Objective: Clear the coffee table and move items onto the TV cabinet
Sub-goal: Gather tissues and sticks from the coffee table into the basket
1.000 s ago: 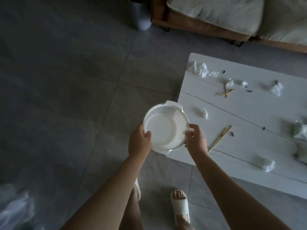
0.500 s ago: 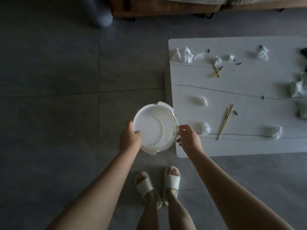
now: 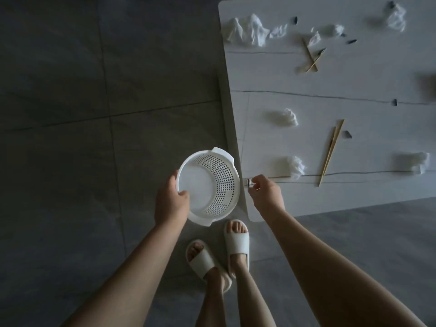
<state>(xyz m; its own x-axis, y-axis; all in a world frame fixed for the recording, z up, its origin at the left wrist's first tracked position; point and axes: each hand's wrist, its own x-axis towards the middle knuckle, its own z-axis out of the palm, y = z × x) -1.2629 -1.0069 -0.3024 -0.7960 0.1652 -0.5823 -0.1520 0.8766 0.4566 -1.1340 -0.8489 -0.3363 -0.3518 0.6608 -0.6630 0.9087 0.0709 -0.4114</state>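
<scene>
Left hand [image 3: 171, 201] gripped the round perforated white plastic basket [image 3: 208, 186]. Right hand [image 3: 266, 194], having released the basket rim, pinched a small dark scrap [image 3: 248, 182] at the smooth white surface [image 3: 354, 109].

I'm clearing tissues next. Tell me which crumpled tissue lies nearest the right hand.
The crumpled tissue near the table's front edge, just beyond the right hand. The other tissues lie farther back or far right.

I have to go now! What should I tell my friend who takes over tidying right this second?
Left hand grips the rim of the white basket, held over the floor beside the coffee table; nothing shows inside it.
Right hand pinches a small scrap at the table's near edge.
Still on the table: crumpled tissues, wooden sticks, dark bits.
Nothing moved yet; TV cabinet out of view.
</scene>
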